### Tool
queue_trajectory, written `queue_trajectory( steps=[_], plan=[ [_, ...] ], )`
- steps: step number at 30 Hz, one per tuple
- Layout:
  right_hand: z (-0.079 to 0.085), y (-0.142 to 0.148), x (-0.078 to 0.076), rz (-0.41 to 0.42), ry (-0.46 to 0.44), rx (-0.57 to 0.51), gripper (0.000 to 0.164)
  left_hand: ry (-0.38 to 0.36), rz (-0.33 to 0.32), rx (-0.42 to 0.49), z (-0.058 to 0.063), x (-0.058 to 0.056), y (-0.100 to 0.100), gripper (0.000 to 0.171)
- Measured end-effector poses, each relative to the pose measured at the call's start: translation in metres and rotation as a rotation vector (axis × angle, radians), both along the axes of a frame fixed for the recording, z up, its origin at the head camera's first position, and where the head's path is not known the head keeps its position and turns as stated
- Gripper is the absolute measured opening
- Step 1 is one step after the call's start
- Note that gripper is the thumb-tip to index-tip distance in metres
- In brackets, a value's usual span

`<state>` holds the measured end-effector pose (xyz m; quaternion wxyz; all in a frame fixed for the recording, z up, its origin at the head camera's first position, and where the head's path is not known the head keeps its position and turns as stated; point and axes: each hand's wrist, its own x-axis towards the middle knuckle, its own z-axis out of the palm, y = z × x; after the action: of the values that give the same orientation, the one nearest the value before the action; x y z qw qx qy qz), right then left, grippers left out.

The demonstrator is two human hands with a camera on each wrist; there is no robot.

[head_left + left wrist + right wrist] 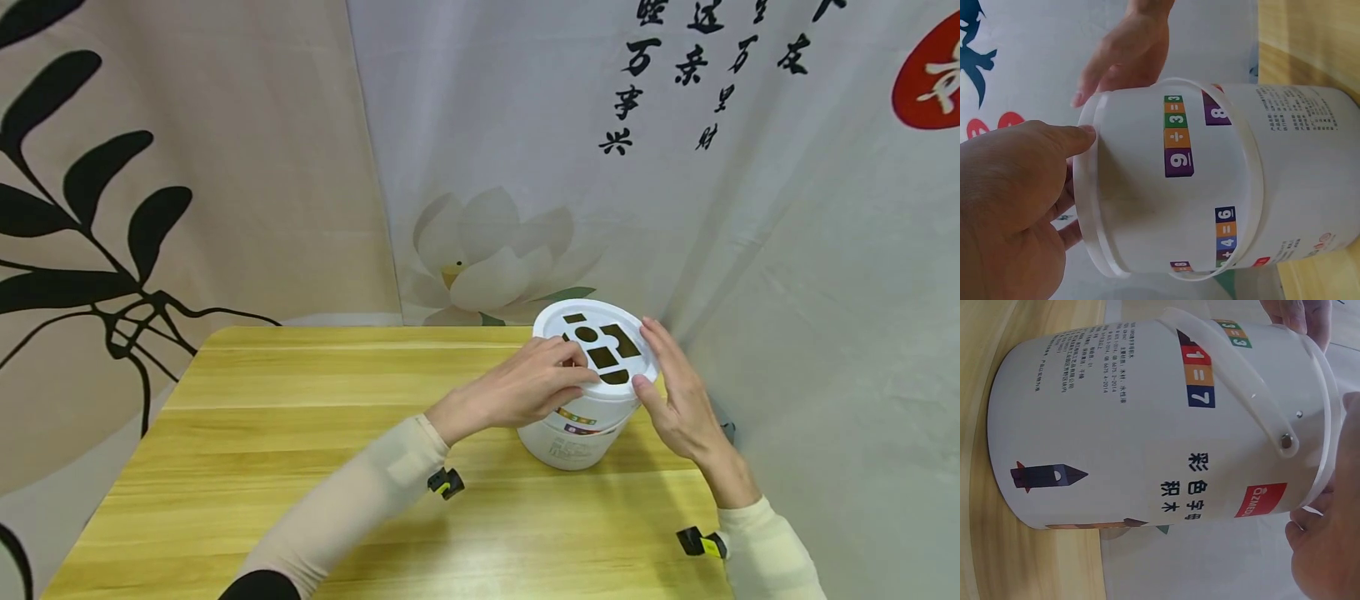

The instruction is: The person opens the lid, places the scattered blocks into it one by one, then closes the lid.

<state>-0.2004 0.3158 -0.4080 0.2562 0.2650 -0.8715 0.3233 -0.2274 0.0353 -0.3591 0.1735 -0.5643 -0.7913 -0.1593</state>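
A white bucket (572, 442) stands upright on the wooden table, its printed wall showing coloured number tiles (1178, 135). On top sits a white lid (628, 318) with several dark cut-out holes of various shapes. My left hand (536, 385) grips the lid at its near left; the thumb lies at the rim and curled fingers reach over the top. My right hand (678, 400) touches the lid's right edge, fingers fairly straight along the rim and thumb nearer me. A white carrying handle (1241, 378) hangs down against the bucket's wall.
The wooden table (300, 467) spreads to the left and in front of the bucket. Behind it hangs a printed cloth (480, 125) with a flower and black characters. The bucket stands close to the table's right and back edges.
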Motion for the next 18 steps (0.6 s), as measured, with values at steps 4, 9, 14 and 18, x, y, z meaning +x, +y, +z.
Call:
queue_trajectory(
  steps=[4, 9, 14, 18],
  plan=[
    [-0.0037, 0.0021, -0.0018, -0.002, -0.027, 0.007, 0.070, -0.008, 0.003, -0.009, -0.0021, -0.0010, 0.0025, 0.025],
    [-0.0071, 0.0048, -0.0037, 0.001, -0.017, 0.006, 0.071, -0.029, 0.000, -0.001, -0.0042, -0.0005, 0.0043, 0.025],
    [-0.0094, 0.0061, -0.0045, -0.001, -0.015, 0.015, 0.073, -0.029, -0.007, 0.008, -0.0062, 0.0001, 0.0041, 0.025],
    [-0.0103, 0.0063, -0.0040, -0.003, -0.022, 0.016, 0.074, -0.066, 0.010, 0.068, -0.0085, -0.0048, 0.0009, 0.032]
  ],
)
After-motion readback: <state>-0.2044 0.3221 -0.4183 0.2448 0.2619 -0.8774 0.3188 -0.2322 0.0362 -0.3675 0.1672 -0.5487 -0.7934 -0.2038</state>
